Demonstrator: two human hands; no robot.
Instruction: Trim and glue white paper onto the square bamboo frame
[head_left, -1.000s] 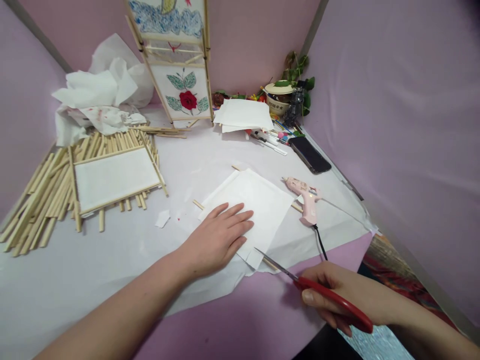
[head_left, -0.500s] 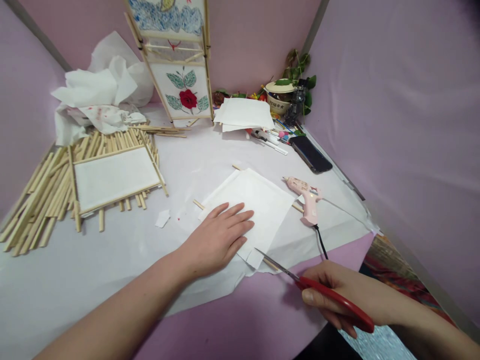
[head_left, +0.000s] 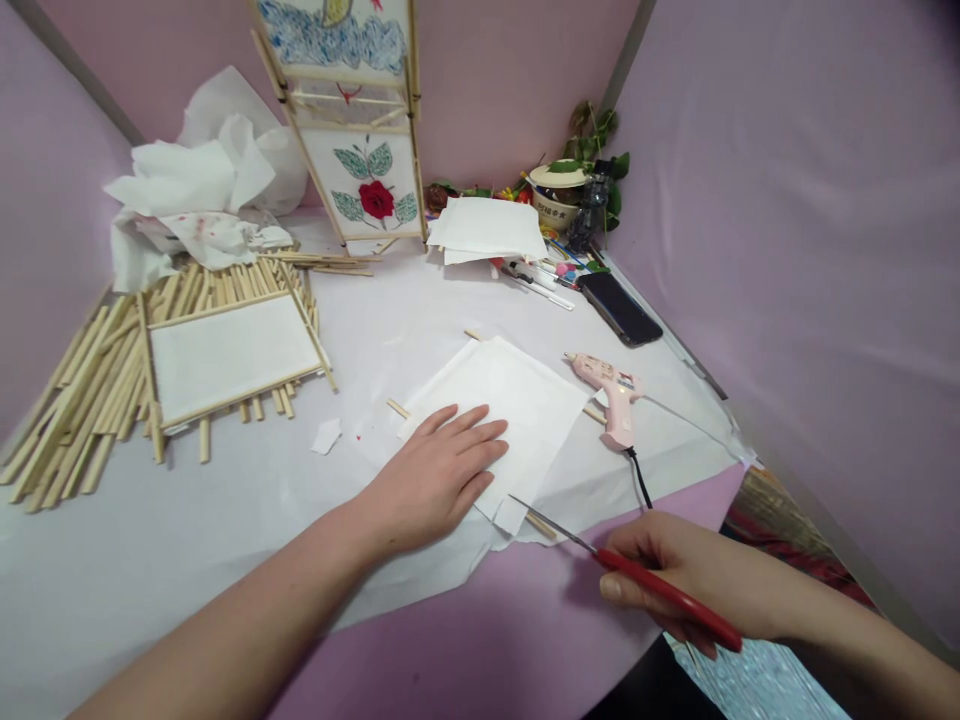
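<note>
My left hand (head_left: 454, 465) lies flat on a white paper sheet (head_left: 525, 400), fingers stretched out. Thin wooden sticks (head_left: 398, 408) poke out from beneath the sheet at several edges. Red-handled scissors (head_left: 667, 590) are gripped in my right hand (head_left: 675, 570), fingers wrapped round the handles. Their metal tips reach the sheet's near corner, beside a small flap of paper (head_left: 511, 514). How far apart the blades are is hard to see. Just right of the sheet lies a pink glue gun (head_left: 616, 395).
On the left, a stick frame with white paper (head_left: 236, 360) rests on many wooden sticks (head_left: 75, 430). Behind stands a lantern-like panel with a red rose (head_left: 375, 198). A paper stack (head_left: 487, 228), pens, a phone (head_left: 621, 308) and a tub (head_left: 556, 205) are at the back right.
My right hand and the scissor handles have shifted very slightly left and up. My left hand and the sheet stay in place.
</note>
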